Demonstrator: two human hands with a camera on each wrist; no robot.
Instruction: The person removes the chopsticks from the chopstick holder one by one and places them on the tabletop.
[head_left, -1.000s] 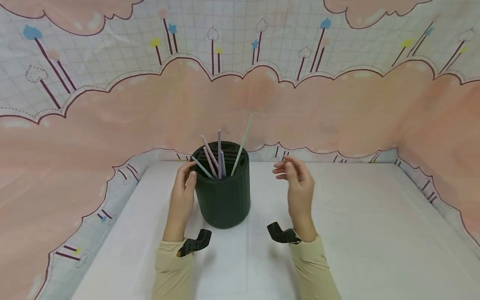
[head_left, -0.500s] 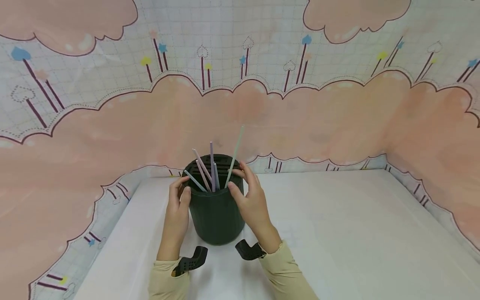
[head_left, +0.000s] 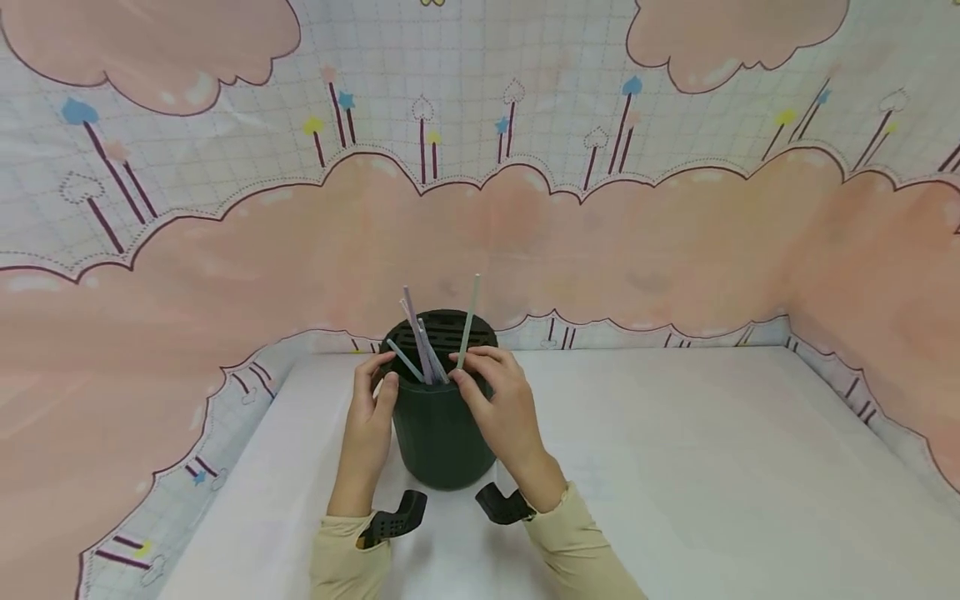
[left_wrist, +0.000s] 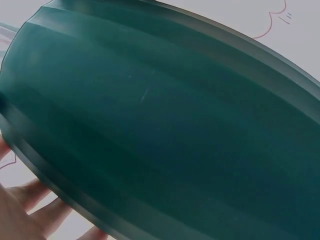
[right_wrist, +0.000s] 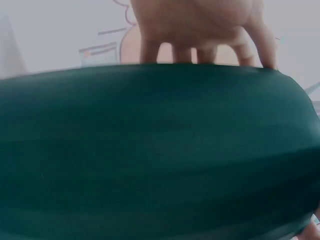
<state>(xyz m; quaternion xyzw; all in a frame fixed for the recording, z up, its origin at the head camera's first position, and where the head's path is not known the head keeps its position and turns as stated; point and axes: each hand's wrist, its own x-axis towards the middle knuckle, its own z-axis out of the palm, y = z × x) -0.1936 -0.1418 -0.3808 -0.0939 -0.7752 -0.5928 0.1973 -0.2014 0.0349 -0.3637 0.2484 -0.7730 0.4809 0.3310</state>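
A dark green ribbed pen holder [head_left: 444, 437] stands upright on the white table, with a slotted section at the back of its top. Several thin pastel straws [head_left: 422, 342] lean out of its front opening. My left hand [head_left: 369, 417] grips the rim on the left, thumb in front and fingers behind; its fingers [left_wrist: 47, 207] show past the holder's edge in the left wrist view. My right hand [head_left: 504, 404] reaches over the right rim, thumb and fingertips pinching the light green straw [head_left: 470, 312]. The right wrist view hides those fingertips behind the holder.
The white tabletop [head_left: 675, 450] spreads out to both sides. A patterned cloth [head_left: 600, 250] with clouds and candle drawings hangs behind and along the sides. A black wrist camera [head_left: 393, 518] sits at each cuff.
My right hand has come from the right over the table to the holder, then to the green straw, which stands steeper. The purple straw now leans left. My left hand stays on the rim.
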